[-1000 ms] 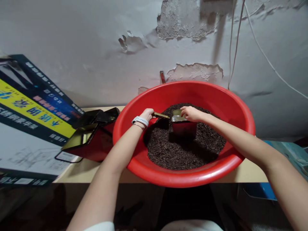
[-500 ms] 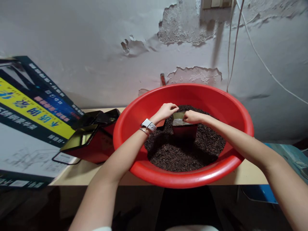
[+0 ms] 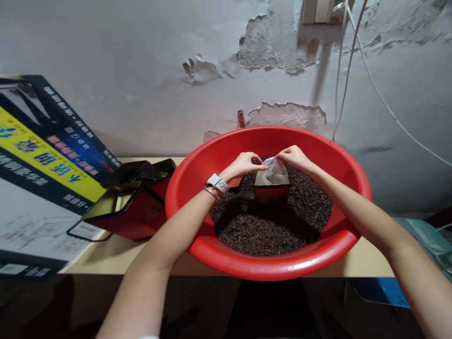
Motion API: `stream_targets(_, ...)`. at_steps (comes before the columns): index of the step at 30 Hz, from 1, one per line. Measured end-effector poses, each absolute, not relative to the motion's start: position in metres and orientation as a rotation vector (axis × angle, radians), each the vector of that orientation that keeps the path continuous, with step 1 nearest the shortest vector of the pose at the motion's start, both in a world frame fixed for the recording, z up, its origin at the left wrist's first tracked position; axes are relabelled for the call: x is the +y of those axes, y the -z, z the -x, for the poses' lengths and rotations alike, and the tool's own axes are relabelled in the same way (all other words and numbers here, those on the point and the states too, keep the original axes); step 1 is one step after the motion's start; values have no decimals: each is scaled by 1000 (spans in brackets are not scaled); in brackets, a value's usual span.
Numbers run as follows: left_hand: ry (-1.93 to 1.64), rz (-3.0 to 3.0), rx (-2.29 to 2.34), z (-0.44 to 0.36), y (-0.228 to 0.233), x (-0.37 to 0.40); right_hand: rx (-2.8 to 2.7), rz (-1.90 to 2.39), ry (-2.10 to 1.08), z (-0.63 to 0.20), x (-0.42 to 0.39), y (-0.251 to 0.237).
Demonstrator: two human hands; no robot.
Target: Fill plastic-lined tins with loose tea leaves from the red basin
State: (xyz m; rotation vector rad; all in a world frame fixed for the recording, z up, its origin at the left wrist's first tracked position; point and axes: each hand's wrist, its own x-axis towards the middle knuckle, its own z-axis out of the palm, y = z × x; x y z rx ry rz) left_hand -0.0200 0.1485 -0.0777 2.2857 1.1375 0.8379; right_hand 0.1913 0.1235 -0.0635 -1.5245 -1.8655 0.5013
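A red tin (image 3: 271, 194) with a dark rim sits on dark, dried, tea-like leaves (image 3: 254, 233) inside a big red basin (image 3: 282, 268). Out of its mouth rises a clear plastic bag (image 3: 271, 173). My right hand (image 3: 295, 157) pinches the bag's top edge and holds it up at the right. My left hand (image 3: 246, 165), with a pale watch on the wrist, is closed on the bag's left edge at the fingertips. Beside that hand, a reddish container (image 3: 235, 182) shows in part; the forearm covers some of it.
Left of the basin lie open red tins (image 3: 136, 214) with gold insides and dark lids (image 3: 155, 172). A large printed box (image 3: 45, 188) leans at far left. Peeling wall (image 3: 141, 103) and hanging cables (image 3: 341, 89) are behind the table (image 3: 370, 259).
My right hand has come out of the tin and pulled the bag's edge up above the rim. My left hand has shifted slightly, its fingertips now at the bag. The view has tilted a little.
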Motion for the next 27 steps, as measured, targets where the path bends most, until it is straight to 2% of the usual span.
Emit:
stream_targets(5,-981,-2108,1288,22,77,160,-1996,1332,-241,-186,118,61)
stream_targets(10,-1147,-1584,1144,19,79,158,-2282,1255,-456,-177,108,64)
stream_targets(14,-1163,-1519,1059,16,77,151,-2392,1313,-460,-173,106,66)
stream_targets(22,-1261,-1708,1000,16,69,151,-1707,1313,-806,-175,114,63)
stream_targets(27,-1102,-2103,939,9,71,141,-1494,1366,-752,-177,120,66)
